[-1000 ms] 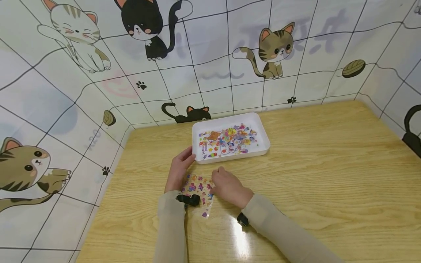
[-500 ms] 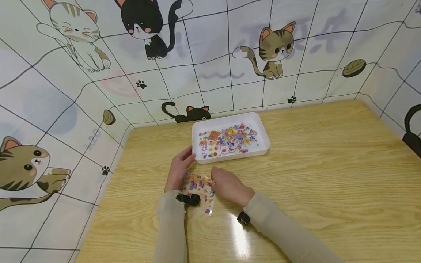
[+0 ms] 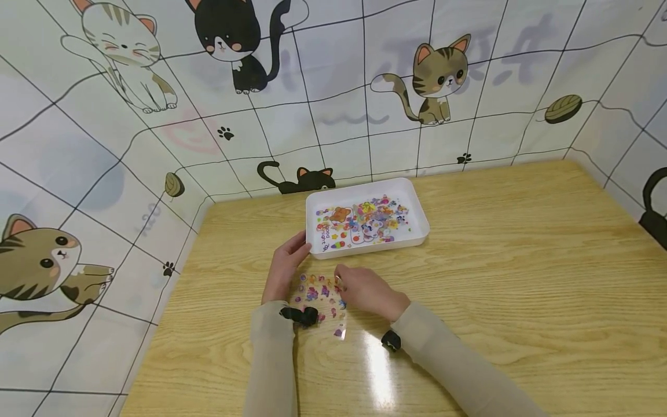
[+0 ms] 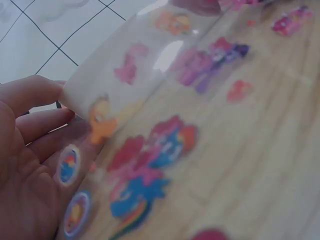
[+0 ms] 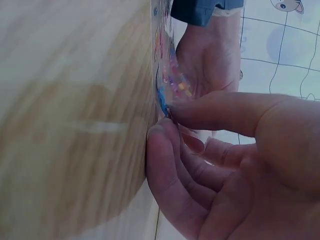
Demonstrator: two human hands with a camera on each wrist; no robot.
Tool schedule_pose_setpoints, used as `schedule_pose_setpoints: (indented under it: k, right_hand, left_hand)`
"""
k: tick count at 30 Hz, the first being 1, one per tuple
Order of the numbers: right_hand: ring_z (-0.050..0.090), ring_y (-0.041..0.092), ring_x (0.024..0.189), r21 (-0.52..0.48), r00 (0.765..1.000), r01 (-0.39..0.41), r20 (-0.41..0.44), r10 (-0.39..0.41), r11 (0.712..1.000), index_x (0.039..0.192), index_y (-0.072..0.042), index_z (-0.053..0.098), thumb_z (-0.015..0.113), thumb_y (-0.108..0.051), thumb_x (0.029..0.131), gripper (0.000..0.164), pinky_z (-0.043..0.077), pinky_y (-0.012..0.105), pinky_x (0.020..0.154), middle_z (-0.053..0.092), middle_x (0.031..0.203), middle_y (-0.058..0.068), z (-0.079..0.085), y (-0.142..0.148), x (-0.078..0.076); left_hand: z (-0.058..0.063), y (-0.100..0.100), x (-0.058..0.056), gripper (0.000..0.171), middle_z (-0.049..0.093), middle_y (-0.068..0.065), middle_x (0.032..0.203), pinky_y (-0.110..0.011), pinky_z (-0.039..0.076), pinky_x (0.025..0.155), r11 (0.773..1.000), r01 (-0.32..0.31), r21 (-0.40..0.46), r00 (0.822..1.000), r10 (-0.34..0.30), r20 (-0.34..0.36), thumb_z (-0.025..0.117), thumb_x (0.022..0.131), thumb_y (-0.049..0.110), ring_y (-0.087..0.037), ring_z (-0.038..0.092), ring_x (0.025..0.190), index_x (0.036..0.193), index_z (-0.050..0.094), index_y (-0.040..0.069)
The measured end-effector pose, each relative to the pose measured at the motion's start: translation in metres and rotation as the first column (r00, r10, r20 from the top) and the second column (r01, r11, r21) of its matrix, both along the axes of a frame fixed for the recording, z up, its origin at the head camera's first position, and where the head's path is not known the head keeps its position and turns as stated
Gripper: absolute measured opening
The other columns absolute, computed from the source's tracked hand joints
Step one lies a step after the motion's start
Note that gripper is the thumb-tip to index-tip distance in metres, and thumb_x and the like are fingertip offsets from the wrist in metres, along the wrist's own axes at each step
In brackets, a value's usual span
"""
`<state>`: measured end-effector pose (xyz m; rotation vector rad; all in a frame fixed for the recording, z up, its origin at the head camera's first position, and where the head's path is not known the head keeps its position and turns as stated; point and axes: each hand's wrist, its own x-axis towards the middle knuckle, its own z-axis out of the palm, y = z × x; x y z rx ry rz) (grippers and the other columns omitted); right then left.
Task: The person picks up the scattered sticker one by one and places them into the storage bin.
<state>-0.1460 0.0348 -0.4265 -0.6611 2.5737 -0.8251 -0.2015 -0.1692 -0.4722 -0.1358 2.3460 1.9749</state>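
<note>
A clear sticker sheet (image 3: 324, 300) printed with colourful ponies hangs above the wooden table, between my two hands. Its right edge is pinched between the thumb and fingertips of my right hand (image 3: 367, 291), as the right wrist view shows closely at the sheet's edge (image 5: 172, 75). Up at the front left corner of a white tray (image 3: 372, 251), my left hand (image 3: 281, 269) holds on with its thumb at the corner and its fingers along the side. The left wrist view shows the left hand (image 4: 30, 135) partly behind the see-through sheet.
Many small colourful stickers (image 3: 377, 217) lie in the tray, overlapping in its middle. Behind the tabletop (image 3: 521, 278) stands a wall covering (image 3: 333, 87) with cartoon cats. Black cameras are strapped at both wrists.
My right hand has shifted slightly right, and the sticker sheet has swung a little to the right with it. The left hand stays at the tray's corner.
</note>
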Motion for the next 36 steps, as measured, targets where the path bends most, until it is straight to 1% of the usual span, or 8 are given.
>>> schedule_pose_setpoints:
  k: [6,10,17,20,24,29,32,36]
  right_hand:
    - [0.048,0.012,0.059,0.046,1.000,-0.004,-0.007,0.004,0.999,0.106,-0.012,0.053,0.056,-0.014,0.085,0.021,0.041,0.026,0.052,0.053,0.077,-0.004,-0.001,0.002,-0.006]
    - [0.048,0.012,0.059,0.024,1.000,0.013,-0.028,-0.012,1.000,0.101,-0.013,0.057,0.057,-0.016,0.085,0.016,0.041,0.026,0.052,0.056,0.078,-0.004,0.001,0.005,-0.009]
    - [0.050,0.009,0.069,-0.036,0.998,0.011,-0.069,-0.013,0.999,0.103,-0.016,0.061,0.056,-0.021,0.086,0.019,0.043,0.026,0.060,0.057,0.084,-0.006,0.006,0.015,-0.016]
    - [0.050,0.010,0.061,-0.085,0.999,0.021,-0.036,-0.024,0.996,0.105,-0.016,0.061,0.053,-0.022,0.088,0.020,0.043,0.027,0.056,0.056,0.075,-0.006,0.011,0.022,-0.018]
    - [0.048,0.012,0.051,-0.149,0.999,0.042,0.031,-0.038,0.988,0.103,-0.016,0.061,0.050,-0.020,0.089,0.018,0.041,0.028,0.050,0.056,0.066,0.001,0.015,0.030,-0.023]
    - [0.047,0.013,0.049,-0.220,0.997,0.050,0.061,-0.037,0.974,0.101,-0.015,0.061,0.047,-0.016,0.088,0.019,0.041,0.028,0.048,0.057,0.066,0.007,0.018,0.039,-0.029]
    - [0.049,0.014,0.051,-0.246,0.998,0.049,0.061,-0.035,0.968,0.103,-0.014,0.061,0.045,-0.014,0.088,0.022,0.042,0.028,0.049,0.058,0.068,0.008,0.019,0.042,-0.032]
    - [0.054,0.020,0.056,-0.270,0.997,0.056,0.065,-0.039,0.961,0.103,-0.011,0.062,0.044,-0.012,0.088,0.023,0.043,0.029,0.050,0.059,0.072,0.008,0.022,0.047,-0.035]
  left_hand:
    - [0.001,0.001,0.001,0.041,0.052,0.004,0.124,-0.037,0.031,0.099,1.000,-0.006,-0.003,1.000,0.006,-0.015,0.057,0.087,0.029,-0.010,0.044,0.115,0.127,0.051,0.023]
    - [0.001,0.002,0.002,0.042,0.051,0.002,0.126,-0.037,0.031,0.100,1.000,-0.005,-0.001,1.000,0.005,-0.005,0.057,0.088,0.029,-0.010,0.045,0.115,0.128,0.050,0.021]
    - [0.001,0.001,0.002,0.043,0.049,-0.002,0.128,-0.038,0.031,0.100,0.999,0.018,0.031,1.000,-0.018,-0.015,0.056,0.089,0.026,-0.015,0.044,0.116,0.130,0.048,0.019]
    - [0.001,0.001,0.002,0.042,0.050,0.000,0.127,-0.037,0.031,0.100,1.000,0.013,0.029,1.000,-0.012,-0.008,0.056,0.088,0.026,-0.013,0.045,0.115,0.129,0.049,0.020]
    - [0.012,0.004,0.006,0.042,0.050,-0.002,0.128,-0.037,0.029,0.100,0.999,0.013,0.032,1.000,-0.014,0.012,0.055,0.089,0.024,-0.013,0.044,0.116,0.130,0.048,0.017]
    - [0.024,0.006,0.011,0.046,0.046,-0.009,0.131,-0.039,0.031,0.099,0.997,0.046,0.066,0.999,-0.047,0.007,0.054,0.090,0.020,-0.018,0.045,0.116,0.133,0.043,0.010]
    - [0.022,0.006,0.010,0.050,0.046,-0.009,0.131,-0.038,0.031,0.099,0.995,0.050,0.083,0.999,-0.051,0.000,0.058,0.087,0.025,-0.018,0.045,0.115,0.133,0.044,0.010]
    - [0.012,0.004,0.005,0.051,0.049,-0.004,0.128,-0.038,0.030,0.099,0.997,0.035,0.068,0.999,-0.035,-0.009,0.061,0.084,0.032,-0.016,0.044,0.116,0.131,0.048,0.014]
